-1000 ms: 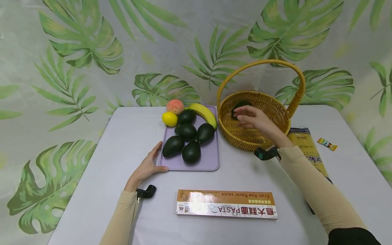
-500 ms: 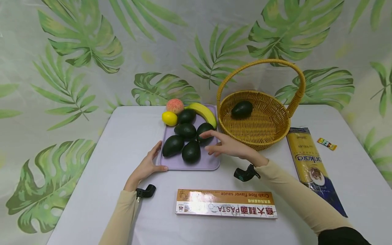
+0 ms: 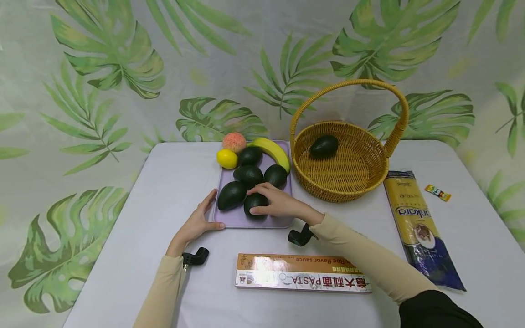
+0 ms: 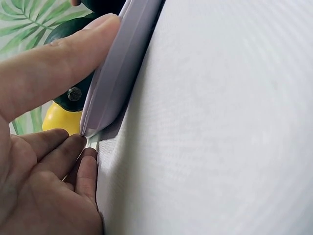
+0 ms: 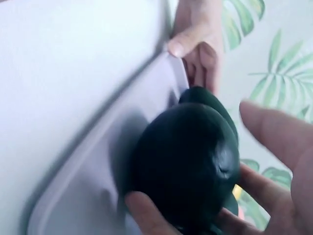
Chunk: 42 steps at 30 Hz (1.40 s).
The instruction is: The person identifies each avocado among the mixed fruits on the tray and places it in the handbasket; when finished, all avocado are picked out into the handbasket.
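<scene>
My left hand (image 3: 198, 223) holds the near-left corner of a lilac tray (image 3: 280, 209), thumb along the front rim and fingers at the left side. In the left wrist view the thumb lies against the tray rim (image 4: 115, 81). My right hand (image 3: 279, 202) is over the nearest avocado (image 3: 255, 207), thumb on its near side and fingers on its far side. The right wrist view shows this avocado (image 5: 186, 161) large between thumb and fingers. Several other dark avocados (image 3: 232, 196) lie on the tray, with a banana (image 3: 272, 152), a lemon (image 3: 227, 158) and a peach (image 3: 234, 142).
Right of the tray stands a wicker basket (image 3: 348, 180) with a tall handle, one avocado (image 3: 324, 146) inside. A pasta box (image 3: 287, 275) lies in front, partly under the right forearm. A yellow-blue pasta bag (image 3: 414, 218) and a small wrapped snack (image 3: 438, 192) lie at right.
My right hand has moved left from over the basket, past the tray's right side, onto the nearest avocado. The avocado in the basket now shows fully. My left hand has kept its place.
</scene>
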Each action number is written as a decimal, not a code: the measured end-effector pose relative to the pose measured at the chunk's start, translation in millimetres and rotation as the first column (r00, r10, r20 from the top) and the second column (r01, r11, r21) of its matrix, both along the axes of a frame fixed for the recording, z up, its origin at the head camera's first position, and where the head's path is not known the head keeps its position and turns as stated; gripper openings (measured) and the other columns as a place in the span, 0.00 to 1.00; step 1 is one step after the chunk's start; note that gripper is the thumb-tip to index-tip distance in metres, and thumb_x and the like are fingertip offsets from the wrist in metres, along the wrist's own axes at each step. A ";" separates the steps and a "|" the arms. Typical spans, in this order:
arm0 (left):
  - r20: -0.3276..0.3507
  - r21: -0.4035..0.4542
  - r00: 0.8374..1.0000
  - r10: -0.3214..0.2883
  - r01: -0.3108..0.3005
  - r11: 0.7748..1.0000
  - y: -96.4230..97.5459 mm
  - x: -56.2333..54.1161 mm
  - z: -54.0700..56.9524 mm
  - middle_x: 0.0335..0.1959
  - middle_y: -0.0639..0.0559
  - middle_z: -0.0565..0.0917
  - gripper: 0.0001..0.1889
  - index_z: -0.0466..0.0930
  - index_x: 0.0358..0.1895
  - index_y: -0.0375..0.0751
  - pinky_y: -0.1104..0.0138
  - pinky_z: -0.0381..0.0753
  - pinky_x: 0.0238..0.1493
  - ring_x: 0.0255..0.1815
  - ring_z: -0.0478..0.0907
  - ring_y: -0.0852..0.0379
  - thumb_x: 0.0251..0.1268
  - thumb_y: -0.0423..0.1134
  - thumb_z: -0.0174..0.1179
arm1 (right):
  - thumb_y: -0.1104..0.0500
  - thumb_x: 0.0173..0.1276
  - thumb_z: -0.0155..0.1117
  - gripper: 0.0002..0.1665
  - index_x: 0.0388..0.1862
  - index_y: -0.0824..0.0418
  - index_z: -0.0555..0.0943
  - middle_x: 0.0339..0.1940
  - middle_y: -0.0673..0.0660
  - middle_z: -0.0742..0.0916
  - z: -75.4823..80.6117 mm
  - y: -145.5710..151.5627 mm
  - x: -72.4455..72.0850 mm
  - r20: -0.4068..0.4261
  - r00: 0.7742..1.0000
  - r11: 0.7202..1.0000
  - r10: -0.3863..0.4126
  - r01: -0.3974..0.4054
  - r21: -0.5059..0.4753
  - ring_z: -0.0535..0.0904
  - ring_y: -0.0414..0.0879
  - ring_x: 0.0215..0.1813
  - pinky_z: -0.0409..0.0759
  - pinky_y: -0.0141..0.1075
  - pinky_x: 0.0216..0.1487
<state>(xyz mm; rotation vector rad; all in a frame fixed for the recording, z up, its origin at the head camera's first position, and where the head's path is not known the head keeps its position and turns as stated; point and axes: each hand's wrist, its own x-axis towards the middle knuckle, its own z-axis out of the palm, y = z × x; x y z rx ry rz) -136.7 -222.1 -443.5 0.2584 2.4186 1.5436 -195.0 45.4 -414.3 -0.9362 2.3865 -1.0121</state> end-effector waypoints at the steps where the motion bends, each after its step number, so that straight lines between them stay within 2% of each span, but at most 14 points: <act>1: -0.001 -0.001 1.000 0.000 0.000 1.000 0.1 -0.4 -0.5 0.75 0.32 0.45 0.53 0.41 0.75 0.31 0.48 0.45 0.71 0.73 0.46 0.34 0.51 0.27 0.69 | 0.51 0.66 0.65 0.30 0.64 0.58 0.73 0.67 0.63 0.69 -1.5 -1.1 0.4 -0.011 1.000 1.000 -0.008 0.008 -0.006 0.62 0.56 0.69 0.61 0.52 0.68; 3: -0.003 0.001 1.000 -0.001 0.001 1.000 -1.0 -2.1 -4.7 0.75 0.31 0.45 0.53 0.41 0.75 0.30 0.47 0.45 0.71 0.73 0.46 0.33 0.50 0.26 0.70 | 0.53 0.65 0.66 0.27 0.61 0.59 0.75 0.65 0.63 0.71 -2.5 -1.1 2.2 -0.013 1.000 0.999 -0.020 0.019 -0.032 0.64 0.55 0.68 0.62 0.51 0.67; 8: -0.017 0.010 1.000 0.000 0.001 1.000 -8.5 -9.9 -28.4 0.75 0.33 0.45 0.55 0.40 0.76 0.35 0.48 0.45 0.71 0.73 0.45 0.34 0.49 0.28 0.71 | 0.56 0.63 0.68 0.25 0.59 0.59 0.77 0.63 0.60 0.73 -1.3 8.7 7.0 0.024 1.000 0.992 -0.008 0.011 -0.126 0.65 0.53 0.66 0.64 0.52 0.65; 10: -0.017 0.009 1.000 0.004 -0.004 1.000 -11.2 -12.1 -36.0 0.76 0.35 0.45 0.56 0.40 0.77 0.39 0.49 0.45 0.72 0.74 0.45 0.36 0.49 0.30 0.72 | 0.56 0.63 0.68 0.25 0.59 0.57 0.77 0.64 0.58 0.73 1.7 16.6 9.1 0.056 0.998 0.986 0.006 0.003 -0.168 0.65 0.52 0.65 0.69 0.51 0.62; 15: -0.009 0.012 1.000 0.016 -0.016 1.000 -13.9 -11.5 -39.7 0.76 0.39 0.46 0.57 0.42 0.77 0.43 0.49 0.43 0.72 0.74 0.45 0.39 0.48 0.35 0.73 | 0.56 0.63 0.68 0.25 0.60 0.54 0.77 0.67 0.57 0.70 18.3 43.2 12.5 0.117 0.993 0.970 0.028 0.002 -0.243 0.65 0.49 0.64 0.76 0.45 0.51; 20: -0.016 0.006 1.000 0.013 -0.013 1.000 -14.4 -11.4 -40.2 0.76 0.40 0.46 0.57 0.42 0.77 0.44 0.49 0.43 0.72 0.74 0.46 0.39 0.48 0.37 0.74 | 0.56 0.64 0.68 0.25 0.60 0.53 0.76 0.70 0.57 0.67 35.5 80.1 9.0 0.122 0.992 0.958 -0.030 0.063 -0.281 0.63 0.50 0.67 0.73 0.48 0.57; 24: -0.023 -0.001 1.000 0.007 -0.007 1.000 -14.0 -12.6 -41.8 0.76 0.39 0.46 0.56 0.42 0.77 0.43 0.50 0.44 0.72 0.74 0.46 0.39 0.49 0.35 0.73 | 0.55 0.65 0.66 0.26 0.63 0.53 0.74 0.71 0.55 0.66 43.9 117.1 0.6 0.113 0.985 0.947 -0.134 0.161 -0.279 0.59 0.53 0.70 0.67 0.54 0.63; 27: -0.021 -0.004 1.000 0.007 -0.007 1.000 -12.9 -12.8 -40.9 0.76 0.38 0.46 0.56 0.41 0.77 0.42 0.51 0.44 0.72 0.74 0.46 0.39 0.49 0.33 0.73 | 0.56 0.67 0.64 0.28 0.65 0.56 0.71 0.71 0.55 0.65 47.0 146.3 -8.6 0.106 0.969 0.931 -0.222 0.243 -0.273 0.58 0.54 0.71 0.66 0.55 0.63; 29: -0.014 -0.002 1.000 0.008 -0.008 1.000 -11.2 -11.8 -37.4 0.76 0.37 0.45 0.56 0.40 0.77 0.40 0.49 0.43 0.72 0.74 0.45 0.38 0.49 0.31 0.72 | 0.56 0.69 0.63 0.29 0.67 0.56 0.69 0.72 0.54 0.64 48.0 164.8 -15.4 0.111 0.952 0.917 -0.287 0.306 -0.256 0.63 0.53 0.67 0.69 0.54 0.61; 34: 0.004 0.001 1.000 0.003 -0.003 1.000 -3.3 -4.0 -13.5 0.75 0.32 0.45 0.54 0.40 0.76 0.33 0.47 0.43 0.71 0.73 0.45 0.34 0.50 0.28 0.70 | 0.55 0.71 0.59 0.29 0.69 0.57 0.66 0.73 0.55 0.60 48.8 201.1 -32.0 0.138 0.903 0.878 -0.406 0.428 -0.214 0.79 0.53 0.51 0.80 0.42 0.49; 37: 0.011 -0.004 1.000 0.000 0.000 1.000 -0.4 -0.4 -3.5 0.75 0.32 0.45 0.53 0.40 0.75 0.31 0.47 0.44 0.71 0.73 0.45 0.34 0.51 0.28 0.69 | 0.53 0.72 0.58 0.31 0.71 0.58 0.64 0.75 0.58 0.57 49.3 214.9 -41.9 0.143 0.884 0.867 -0.445 0.466 -0.178 0.79 0.57 0.48 0.80 0.35 0.45; 42: 0.011 0.001 1.000 -0.001 0.001 1.000 0.6 0.5 -1.7 0.75 0.32 0.45 0.53 0.41 0.75 0.31 0.48 0.44 0.72 0.74 0.45 0.35 0.51 0.27 0.69 | 0.53 0.72 0.58 0.34 0.73 0.60 0.61 0.76 0.62 0.53 47.7 224.2 -59.7 0.126 0.877 0.867 -0.464 0.479 -0.135 0.77 0.64 0.52 0.79 0.31 0.43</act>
